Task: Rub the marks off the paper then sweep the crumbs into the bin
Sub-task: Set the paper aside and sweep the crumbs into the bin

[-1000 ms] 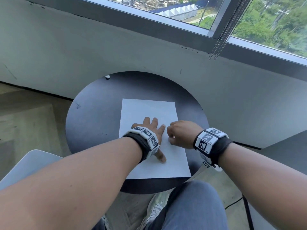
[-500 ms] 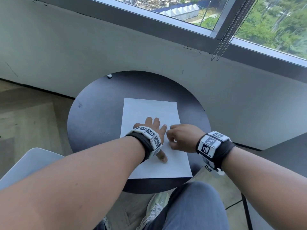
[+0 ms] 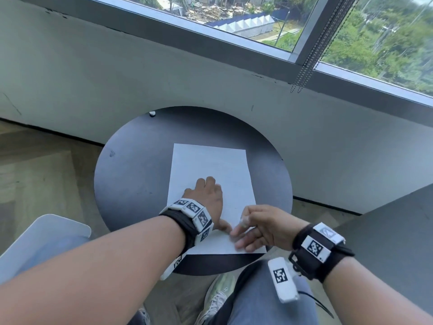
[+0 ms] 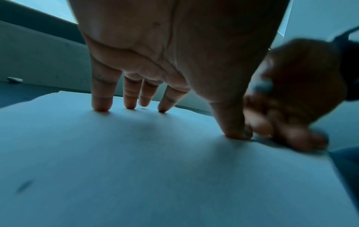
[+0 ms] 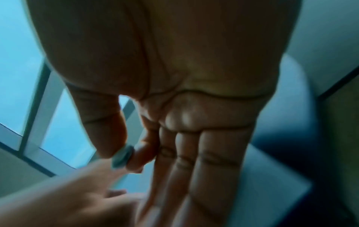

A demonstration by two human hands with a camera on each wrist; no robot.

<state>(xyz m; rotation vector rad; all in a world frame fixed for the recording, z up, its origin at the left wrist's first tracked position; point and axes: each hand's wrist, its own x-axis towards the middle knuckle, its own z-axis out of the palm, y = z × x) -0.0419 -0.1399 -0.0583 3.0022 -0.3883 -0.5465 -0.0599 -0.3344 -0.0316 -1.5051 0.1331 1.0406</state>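
Note:
A white sheet of paper (image 3: pixel 212 170) lies on a round dark table (image 3: pixel 131 174). My left hand (image 3: pixel 208 195) presses flat on the paper's middle, its fingertips (image 4: pixel 102 106) and thumb spread on the sheet (image 4: pixel 136 169). My right hand (image 3: pixel 253 228) hovers at the paper's near right corner, blurred by motion. It pinches a small white eraser (image 3: pixel 243 222) between thumb and index finger, also seen as a pale eraser (image 5: pixel 122 158) in the right wrist view. The other three fingers stretch out straight and touch the paper. No bin shows in any view.
A small white scrap (image 3: pixel 152 113) sits at the table's far left rim. A grey wall and window run behind the table. A pale chair seat (image 3: pixel 46 240) stands at the lower left. My knee (image 3: pixel 257 299) and shoe are under the near edge. A dark surface (image 3: pixel 386 231) lies to the right.
My right hand has moved toward me to the paper's near right corner and spread three fingers onto the sheet. The left hand stays pressed on the paper.

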